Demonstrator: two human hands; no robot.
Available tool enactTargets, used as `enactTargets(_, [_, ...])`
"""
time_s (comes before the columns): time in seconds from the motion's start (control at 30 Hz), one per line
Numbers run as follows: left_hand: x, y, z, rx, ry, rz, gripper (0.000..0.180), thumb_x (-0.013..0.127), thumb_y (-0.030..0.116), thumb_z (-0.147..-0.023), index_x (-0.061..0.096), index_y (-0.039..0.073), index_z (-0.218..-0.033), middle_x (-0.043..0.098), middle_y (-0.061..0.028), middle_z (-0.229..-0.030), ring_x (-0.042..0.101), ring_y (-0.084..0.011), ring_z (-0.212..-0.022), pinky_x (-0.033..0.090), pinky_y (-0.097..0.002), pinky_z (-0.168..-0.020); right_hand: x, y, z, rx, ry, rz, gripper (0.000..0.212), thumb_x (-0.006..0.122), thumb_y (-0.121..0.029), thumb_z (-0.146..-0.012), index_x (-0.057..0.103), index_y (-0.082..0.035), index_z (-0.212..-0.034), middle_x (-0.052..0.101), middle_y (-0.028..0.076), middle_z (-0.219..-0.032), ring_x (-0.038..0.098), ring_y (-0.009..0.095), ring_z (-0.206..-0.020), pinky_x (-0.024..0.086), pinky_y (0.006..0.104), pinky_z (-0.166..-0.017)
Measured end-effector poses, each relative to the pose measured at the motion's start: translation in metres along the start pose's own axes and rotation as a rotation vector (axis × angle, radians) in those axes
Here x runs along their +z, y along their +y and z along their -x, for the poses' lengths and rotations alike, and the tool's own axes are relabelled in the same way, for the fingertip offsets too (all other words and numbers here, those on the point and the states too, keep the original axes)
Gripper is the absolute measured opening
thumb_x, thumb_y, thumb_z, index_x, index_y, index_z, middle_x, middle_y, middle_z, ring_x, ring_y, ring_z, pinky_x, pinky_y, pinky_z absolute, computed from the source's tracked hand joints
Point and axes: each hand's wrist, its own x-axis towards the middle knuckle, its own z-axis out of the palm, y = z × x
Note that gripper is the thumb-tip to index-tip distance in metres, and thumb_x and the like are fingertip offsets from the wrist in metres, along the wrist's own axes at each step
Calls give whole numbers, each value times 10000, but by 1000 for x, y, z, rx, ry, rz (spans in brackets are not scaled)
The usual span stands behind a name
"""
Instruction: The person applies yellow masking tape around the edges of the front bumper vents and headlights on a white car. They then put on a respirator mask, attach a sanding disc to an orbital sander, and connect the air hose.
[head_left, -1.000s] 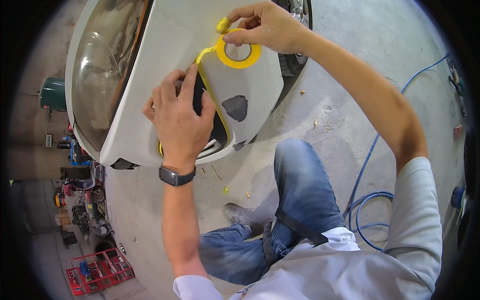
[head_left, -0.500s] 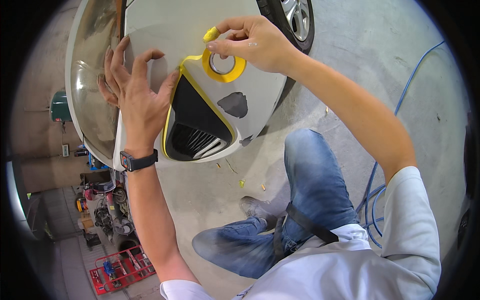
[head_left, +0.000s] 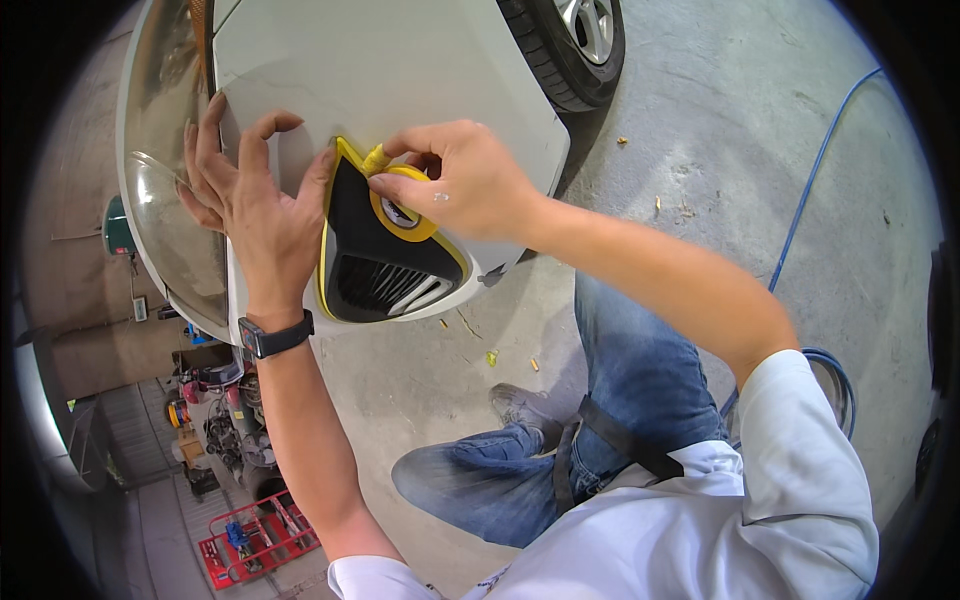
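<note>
My right hand (head_left: 462, 185) grips a roll of yellow masking tape (head_left: 400, 212) against a black grille vent (head_left: 375, 262) in a white car bumper (head_left: 400, 70). A strip of yellow tape (head_left: 324, 235) runs along the vent's left and lower edge. My left hand (head_left: 250, 205), with a dark watch on the wrist, lies flat and spread on the bumper just left of the vent, its thumb touching the tape at the vent's upper corner. The headlight (head_left: 170, 200) lies under my left fingers.
A car wheel (head_left: 575, 40) stands at the top. A blue hose (head_left: 810, 190) curves over the concrete floor on the right. Yellow tape scraps (head_left: 492, 357) lie on the floor. A red tool cart (head_left: 255, 540) and machines stand at the lower left. My knees are bent below the bumper.
My right hand has brought the tape roll down and left onto the top of the vent. My left hand has shifted right, its thumb now at the vent's corner.
</note>
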Motion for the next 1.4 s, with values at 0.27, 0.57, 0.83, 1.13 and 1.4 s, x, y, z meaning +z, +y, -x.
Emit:
enactTargets(0.27, [-2,2,-2,15,-13,25,430,804,480,-846,673,234,-1174,372,-35,-1611,217,-357,-1545,49,-633,-1225,6,-1,0,34,63,46,285,763,-256,-873,777,-21,-1033,742,170,-797,710,304,-726,555,375,-701])
enactTargets(0.57, [10,2,0,78,50,-110,464,762,562,-876,625,250,-1192,386,-22,-1613,266,-325,-1538,92,-639,-1208,6,-2,2,35,64,10,307,763,-226,-871,724,18,-1054,738,168,-787,713,285,-727,556,361,-707])
enactTargets(0.83, [10,-7,6,193,37,-90,411,700,451,-928,597,278,-1286,455,5,-1567,297,-293,-1530,118,-569,-1223,12,0,3,35,116,59,411,773,-187,-892,564,48,-1157,752,160,-831,730,209,-750,553,321,-717])
enactTargets(1.13, [-6,-23,11,455,-138,-183,421,684,269,-939,623,322,-1352,480,54,-1530,417,-200,-1450,163,-536,-1241,13,-2,11,68,90,-146,420,781,-244,-863,582,55,-1081,751,178,-807,731,258,-740,552,349,-731])
enactTargets(1.4, [-14,-31,-13,653,-204,-261,404,710,379,-913,630,346,-1308,480,98,-1530,423,-170,-1439,203,-602,-1221,24,9,12,123,77,-202,403,787,-230,-896,595,48,-1116,745,123,-838,691,145,-769,543,288,-720])
